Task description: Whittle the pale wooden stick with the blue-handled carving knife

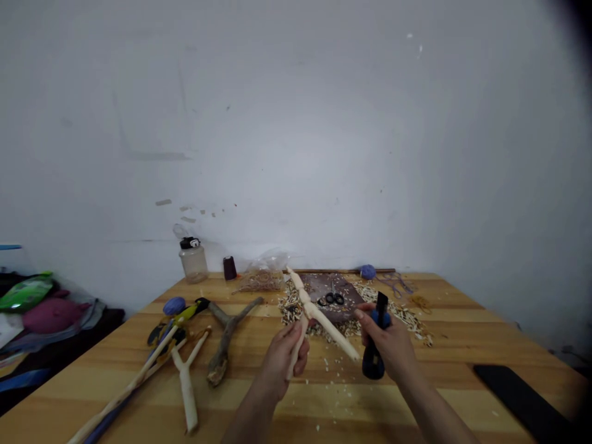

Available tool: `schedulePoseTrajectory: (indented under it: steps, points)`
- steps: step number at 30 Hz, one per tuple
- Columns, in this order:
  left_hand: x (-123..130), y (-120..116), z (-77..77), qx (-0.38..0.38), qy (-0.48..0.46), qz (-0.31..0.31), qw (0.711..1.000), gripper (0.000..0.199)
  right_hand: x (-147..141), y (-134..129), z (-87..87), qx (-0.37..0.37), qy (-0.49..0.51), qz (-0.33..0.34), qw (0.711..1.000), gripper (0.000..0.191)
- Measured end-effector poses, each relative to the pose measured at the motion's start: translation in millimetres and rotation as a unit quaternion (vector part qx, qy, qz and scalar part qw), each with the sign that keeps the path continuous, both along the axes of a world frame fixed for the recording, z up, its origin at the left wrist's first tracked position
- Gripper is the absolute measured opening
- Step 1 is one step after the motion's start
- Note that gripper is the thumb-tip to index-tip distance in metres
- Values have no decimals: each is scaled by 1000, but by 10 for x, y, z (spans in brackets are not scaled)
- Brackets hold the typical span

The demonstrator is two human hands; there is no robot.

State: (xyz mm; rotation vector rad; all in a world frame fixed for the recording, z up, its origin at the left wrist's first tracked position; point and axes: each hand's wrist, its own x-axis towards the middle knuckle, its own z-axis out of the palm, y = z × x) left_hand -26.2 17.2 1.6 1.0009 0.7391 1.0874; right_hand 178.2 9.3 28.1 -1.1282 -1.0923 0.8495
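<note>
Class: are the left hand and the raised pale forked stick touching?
Touching: the head view shows the left hand wrapped around one limb of the pale forked stick.

The central forked stick [333, 333] is showing pale cream, and the tool [372, 365] on its right is pairing dark blue with black. The tabletop [462, 345] is running in honey and tan stripes. On the left, a barked branch [224, 348] is looking grey-brown. Far back, a spool [229, 269] is showing dark purple, a yarn ball [367, 272] periwinkle.

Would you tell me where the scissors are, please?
In the head view, right of centre, the scissors lie on the dark sheet, beyond the left hand and right hand.
</note>
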Motion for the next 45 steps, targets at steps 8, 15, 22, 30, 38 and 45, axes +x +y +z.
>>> schedulePoseTrajectory:
  steps: [8, 15, 22, 30, 38, 45]
  points:
    - [115, -230, 28, 62, 186, -182, 964, 36, -1, -27, -59, -5, -51, 93, 994, 45]
    - [89, -112, -24, -56, 37, -156, 985, 63, 9, -21, 7, -14, 0, 42, 999, 33]
    - [274, -90, -163, -41, -74, 2, 996, 44, 53, 98, -56, -4, 182, -51, 982, 37]
    - [416, -218, -243, 32, 72, -98, 992, 35, -150, 10, -95, -9, 128, 23, 991, 33]
    - [332, -265, -91, -13, -127, -127, 984, 25, 15, 56, -151, 89, -95, 63, 989, 26]
    - [264, -252, -8, 17, -126, -99, 987, 20, 4, 43, -190, 161, -350, 130, 914, 29]
